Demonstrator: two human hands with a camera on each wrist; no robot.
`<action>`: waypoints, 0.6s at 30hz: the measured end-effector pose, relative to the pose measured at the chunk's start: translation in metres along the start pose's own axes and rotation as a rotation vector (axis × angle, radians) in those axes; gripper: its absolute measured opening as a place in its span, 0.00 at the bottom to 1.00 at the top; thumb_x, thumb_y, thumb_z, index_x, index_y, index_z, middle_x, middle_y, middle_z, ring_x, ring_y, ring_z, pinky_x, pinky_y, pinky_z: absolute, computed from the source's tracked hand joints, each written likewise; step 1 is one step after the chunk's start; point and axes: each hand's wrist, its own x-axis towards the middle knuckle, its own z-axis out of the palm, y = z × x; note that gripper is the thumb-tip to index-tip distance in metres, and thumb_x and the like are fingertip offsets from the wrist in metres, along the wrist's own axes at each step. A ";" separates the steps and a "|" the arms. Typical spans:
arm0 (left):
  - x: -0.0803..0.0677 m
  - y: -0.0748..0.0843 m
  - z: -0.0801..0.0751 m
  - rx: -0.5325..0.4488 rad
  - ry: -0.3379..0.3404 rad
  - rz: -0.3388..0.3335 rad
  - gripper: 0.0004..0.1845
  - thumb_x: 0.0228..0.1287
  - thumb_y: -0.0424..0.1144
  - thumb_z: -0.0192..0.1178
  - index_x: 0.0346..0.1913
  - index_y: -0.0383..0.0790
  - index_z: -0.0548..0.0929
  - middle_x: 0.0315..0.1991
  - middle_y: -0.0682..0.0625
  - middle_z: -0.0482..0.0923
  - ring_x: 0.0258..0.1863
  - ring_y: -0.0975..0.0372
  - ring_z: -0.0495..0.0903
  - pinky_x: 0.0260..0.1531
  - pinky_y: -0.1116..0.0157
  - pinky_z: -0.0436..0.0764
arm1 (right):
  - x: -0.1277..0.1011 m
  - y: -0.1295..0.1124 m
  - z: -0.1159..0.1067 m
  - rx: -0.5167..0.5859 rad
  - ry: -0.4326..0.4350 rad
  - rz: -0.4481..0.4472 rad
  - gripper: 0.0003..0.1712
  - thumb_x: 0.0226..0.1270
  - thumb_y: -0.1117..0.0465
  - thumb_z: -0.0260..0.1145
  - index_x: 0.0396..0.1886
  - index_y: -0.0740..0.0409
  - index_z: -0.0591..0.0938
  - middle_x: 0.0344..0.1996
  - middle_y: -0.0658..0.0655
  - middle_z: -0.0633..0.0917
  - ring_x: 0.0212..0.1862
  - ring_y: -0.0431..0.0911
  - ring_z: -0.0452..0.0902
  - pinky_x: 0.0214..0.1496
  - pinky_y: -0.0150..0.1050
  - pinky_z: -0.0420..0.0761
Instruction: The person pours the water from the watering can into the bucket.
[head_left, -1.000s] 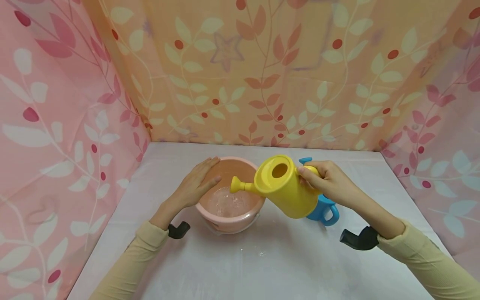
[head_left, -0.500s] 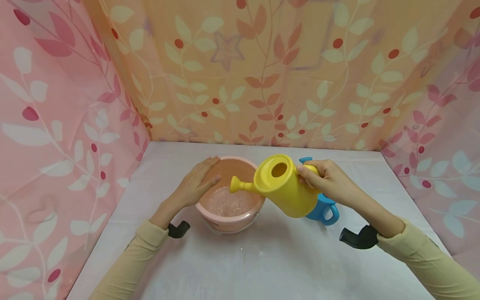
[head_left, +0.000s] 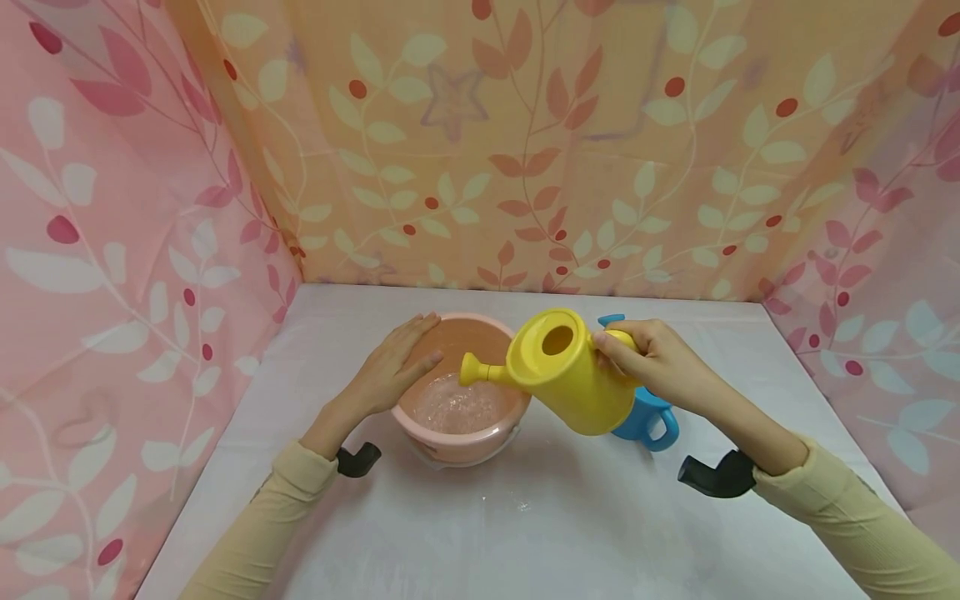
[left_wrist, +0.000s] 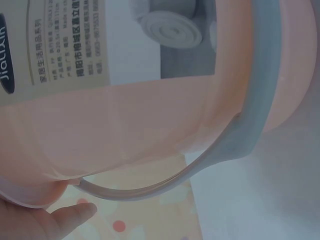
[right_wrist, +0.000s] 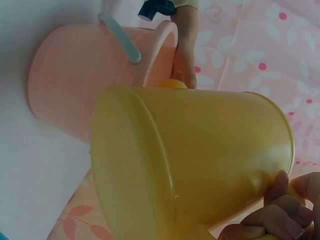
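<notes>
Almost nothing has been moved since a second ago: the yellow watering can [head_left: 573, 375] is kept tipped in the middle of the frame, and only the water in the pink bucket [head_left: 457, 392] looks more bubbly and spread out now. So water is most likely still being poured, and the bucket seems partly filled. The bucket is set on the white counter [head_left: 525, 533], a little left of the middle, with its grey handle [left_wrist: 240, 135] hanging down its side. The can's handle is gripped by the right hand [head_left: 656, 358], fingers curled round it, to the right of the can. The spout [head_left: 480, 371] is held over the bucket's inside. The left hand [head_left: 393, 367] is laid flat on the bucket's left rim, fingers straight. A blue cup [head_left: 645, 421] is half hidden behind the can.
</notes>
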 end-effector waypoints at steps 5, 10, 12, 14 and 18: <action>0.000 -0.001 0.001 0.001 0.002 -0.001 0.34 0.67 0.62 0.41 0.72 0.53 0.54 0.72 0.54 0.53 0.72 0.54 0.48 0.67 0.47 0.51 | 0.000 0.000 0.000 0.005 -0.001 0.003 0.18 0.71 0.52 0.54 0.25 0.58 0.76 0.16 0.54 0.68 0.27 0.49 0.71 0.25 0.36 0.77; 0.000 -0.001 0.001 0.000 0.001 0.001 0.34 0.68 0.62 0.41 0.72 0.53 0.54 0.72 0.54 0.52 0.72 0.55 0.47 0.68 0.47 0.50 | 0.000 0.000 0.000 -0.007 0.002 0.008 0.18 0.71 0.51 0.54 0.26 0.58 0.76 0.16 0.54 0.68 0.27 0.49 0.71 0.25 0.36 0.77; -0.001 -0.001 0.001 -0.001 0.001 0.002 0.34 0.68 0.62 0.41 0.72 0.53 0.54 0.72 0.54 0.52 0.72 0.56 0.47 0.68 0.47 0.50 | 0.000 0.000 0.000 -0.011 0.002 0.010 0.18 0.71 0.51 0.54 0.26 0.58 0.76 0.16 0.54 0.68 0.27 0.49 0.71 0.25 0.36 0.77; -0.001 -0.001 0.001 -0.004 0.001 0.003 0.34 0.68 0.62 0.41 0.72 0.53 0.54 0.72 0.54 0.52 0.72 0.57 0.47 0.68 0.47 0.51 | 0.000 0.000 0.000 -0.008 0.000 0.010 0.18 0.71 0.51 0.54 0.26 0.58 0.76 0.16 0.54 0.69 0.28 0.49 0.71 0.26 0.36 0.77; -0.001 -0.001 0.001 -0.008 -0.002 0.004 0.34 0.68 0.62 0.41 0.72 0.54 0.54 0.72 0.54 0.52 0.72 0.57 0.47 0.67 0.46 0.51 | 0.000 -0.001 0.000 0.005 -0.005 0.009 0.18 0.71 0.51 0.54 0.26 0.58 0.76 0.16 0.54 0.69 0.28 0.49 0.71 0.27 0.36 0.78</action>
